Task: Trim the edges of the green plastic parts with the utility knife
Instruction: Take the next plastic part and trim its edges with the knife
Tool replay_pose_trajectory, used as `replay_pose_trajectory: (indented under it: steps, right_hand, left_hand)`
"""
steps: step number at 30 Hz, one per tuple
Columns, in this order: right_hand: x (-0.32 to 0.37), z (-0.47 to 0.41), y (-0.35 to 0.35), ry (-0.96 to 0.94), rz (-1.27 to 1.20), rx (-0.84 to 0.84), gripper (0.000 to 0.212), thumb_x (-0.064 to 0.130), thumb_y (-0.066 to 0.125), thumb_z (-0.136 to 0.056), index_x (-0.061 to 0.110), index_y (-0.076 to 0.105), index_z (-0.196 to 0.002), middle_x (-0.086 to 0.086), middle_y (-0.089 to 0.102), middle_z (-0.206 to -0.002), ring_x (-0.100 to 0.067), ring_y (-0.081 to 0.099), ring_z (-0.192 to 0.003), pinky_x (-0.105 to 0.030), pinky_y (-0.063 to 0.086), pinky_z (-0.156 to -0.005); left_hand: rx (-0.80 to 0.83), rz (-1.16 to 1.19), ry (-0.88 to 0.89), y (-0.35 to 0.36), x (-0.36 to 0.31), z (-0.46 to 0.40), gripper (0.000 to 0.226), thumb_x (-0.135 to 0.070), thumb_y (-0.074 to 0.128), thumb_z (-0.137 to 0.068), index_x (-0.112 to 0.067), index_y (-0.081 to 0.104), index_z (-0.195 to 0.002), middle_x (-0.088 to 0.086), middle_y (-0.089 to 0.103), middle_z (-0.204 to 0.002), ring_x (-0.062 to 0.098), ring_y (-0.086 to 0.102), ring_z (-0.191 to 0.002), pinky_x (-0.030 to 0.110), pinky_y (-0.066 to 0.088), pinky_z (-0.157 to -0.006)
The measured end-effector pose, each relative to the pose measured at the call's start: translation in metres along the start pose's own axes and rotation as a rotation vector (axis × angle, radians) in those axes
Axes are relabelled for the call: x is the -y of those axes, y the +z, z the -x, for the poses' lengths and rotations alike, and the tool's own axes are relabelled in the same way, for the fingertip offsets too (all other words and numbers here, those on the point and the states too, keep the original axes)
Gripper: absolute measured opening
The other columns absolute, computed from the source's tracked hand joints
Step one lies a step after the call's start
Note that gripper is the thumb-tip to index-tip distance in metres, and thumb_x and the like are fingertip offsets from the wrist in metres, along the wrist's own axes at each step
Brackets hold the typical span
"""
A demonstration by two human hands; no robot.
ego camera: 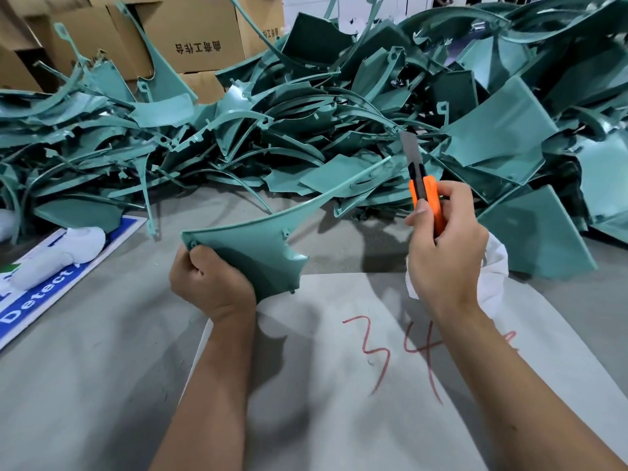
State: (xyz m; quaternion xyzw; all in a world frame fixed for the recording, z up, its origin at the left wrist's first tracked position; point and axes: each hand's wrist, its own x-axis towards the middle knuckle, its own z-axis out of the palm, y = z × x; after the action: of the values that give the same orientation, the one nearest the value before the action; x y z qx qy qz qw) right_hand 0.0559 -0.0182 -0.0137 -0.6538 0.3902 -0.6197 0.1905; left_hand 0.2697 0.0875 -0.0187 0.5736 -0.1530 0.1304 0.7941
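Observation:
My left hand (pixel 210 283) grips the wide lower end of a curved green plastic part (pixel 261 246), whose thin tapered tip rises to the upper right. My right hand (pixel 445 246) holds an orange utility knife (pixel 424 195) upright, its long blade extended and pointing up. The blade stands just right of the part's tip, and I cannot tell whether they touch. A big heap of similar green plastic parts (pixel 306 113) covers the back of the table.
A white sheet (pixel 339 385) with a red "34" lies under my forearms on the grey table (pixel 85 368). A blue-and-white sign (pixel 44 294) with a white wrapped object (pixel 57 256) lies at left. Cardboard boxes (pixel 190 32) stand behind the heap. White cloth (pixel 496 266) sits behind my right wrist.

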Motion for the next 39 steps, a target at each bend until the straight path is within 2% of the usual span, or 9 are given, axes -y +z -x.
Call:
replay_pose_trajectory:
  steps: [3, 7, 10, 16, 22, 27, 31, 35, 39]
  right_hand:
    - [0.007, 0.005, 0.0, -0.096, -0.053, 0.06, 0.01, 0.014, 0.053, -0.106, 0.016, 0.056, -0.115, -0.003, 0.064, -0.074, -0.02, 0.06, -0.062, -0.043, 0.045, -0.054]
    - [0.019, 0.016, 0.004, -0.338, -0.121, 0.363, 0.01, 0.015, 0.057, -0.106, 0.017, 0.059, -0.116, 0.009, 0.058, -0.075, -0.01, 0.051, -0.058, -0.021, 0.039, -0.054]
    - [0.019, 0.022, 0.008, -0.376, -0.079, 0.474, 0.012, 0.019, 0.057, -0.105, 0.019, 0.06, -0.117, 0.013, 0.054, -0.076, -0.009, 0.05, -0.063, -0.033, 0.044, -0.059]
    - [0.007, 0.008, 0.004, -0.209, -0.024, 0.238, 0.01, 0.011, 0.057, -0.105, 0.015, 0.06, -0.114, 0.004, 0.062, -0.069, -0.014, 0.053, -0.053, -0.029, 0.041, -0.048]
    - [-0.014, -0.007, -0.002, 0.089, 0.029, 0.072, 0.009, 0.018, 0.055, -0.104, 0.024, 0.058, -0.11, -0.001, 0.07, -0.074, -0.024, 0.065, -0.068, -0.047, 0.053, -0.063]
    - [-0.008, -0.002, 0.0, 0.056, -0.002, -0.052, 0.008, 0.025, 0.051, -0.105, 0.027, 0.055, -0.112, -0.002, 0.067, -0.076, -0.023, 0.061, -0.067, -0.047, 0.049, -0.062]
    - [0.005, 0.005, 0.002, -0.081, -0.076, 0.005, 0.008, 0.019, 0.052, -0.107, 0.02, 0.054, -0.115, 0.004, 0.057, -0.074, -0.015, 0.053, -0.064, -0.037, 0.043, -0.058]
    - [0.015, 0.01, 0.004, -0.276, -0.097, 0.201, 0.007, 0.016, 0.048, -0.109, 0.018, 0.055, -0.11, 0.024, 0.045, -0.086, 0.001, 0.048, -0.075, -0.019, 0.033, -0.07]
    - [0.015, 0.014, 0.008, -0.345, -0.03, 0.327, 0.018, 0.02, 0.046, -0.11, 0.009, 0.059, -0.117, 0.018, 0.048, -0.096, 0.003, 0.045, -0.084, -0.015, 0.034, -0.078]
  left_hand:
    - [0.005, -0.037, 0.049, 0.0, -0.002, 0.001, 0.028, -0.012, 0.038, -0.078, -0.023, 0.025, -0.055, -0.013, 0.025, -0.046, 0.003, 0.022, -0.047, 0.026, 0.014, -0.051]
    - [0.017, -0.062, 0.073, 0.0, -0.002, 0.003, 0.028, -0.01, 0.038, -0.077, -0.023, 0.026, -0.056, -0.011, 0.025, -0.05, 0.006, 0.022, -0.049, 0.027, 0.015, -0.052]
    - [0.027, -0.021, 0.052, 0.0, -0.002, 0.002, 0.027, -0.01, 0.038, -0.077, -0.023, 0.027, -0.056, -0.016, 0.029, -0.042, 0.003, 0.023, -0.047, 0.023, 0.015, -0.051]
    - [-0.003, 0.034, 0.009, -0.001, -0.004, 0.001, 0.025, -0.011, 0.037, -0.076, -0.021, 0.027, -0.056, -0.008, 0.023, -0.056, 0.003, 0.018, -0.053, 0.029, 0.014, -0.053]
    - [0.041, 0.11, -0.025, 0.0, -0.004, -0.002, 0.036, -0.012, 0.037, -0.076, -0.034, 0.031, -0.048, -0.018, 0.026, -0.045, 0.001, 0.021, -0.049, 0.023, 0.016, -0.049]
    - [0.207, 0.106, -0.462, 0.008, 0.005, -0.006, 0.014, -0.021, 0.045, -0.079, -0.013, 0.052, -0.069, 0.011, 0.041, -0.072, 0.026, 0.036, -0.07, 0.047, 0.033, -0.056]
    - [0.441, 0.272, -0.818, 0.015, 0.002, 0.004, 0.017, -0.003, 0.041, -0.099, -0.012, 0.054, -0.092, 0.007, 0.055, -0.071, 0.016, 0.046, -0.052, 0.019, 0.041, -0.041]
    - [0.682, 0.402, -1.094, 0.012, -0.002, 0.007, 0.038, 0.002, 0.029, -0.105, -0.02, 0.058, -0.117, 0.01, 0.055, -0.074, 0.01, 0.04, -0.046, 0.015, 0.044, -0.043]
    - [0.976, 0.378, -1.125, 0.01, -0.005, 0.015, 0.059, 0.011, 0.031, -0.101, -0.026, 0.066, -0.13, 0.014, 0.056, -0.085, 0.009, 0.041, -0.046, 0.016, 0.049, -0.045]
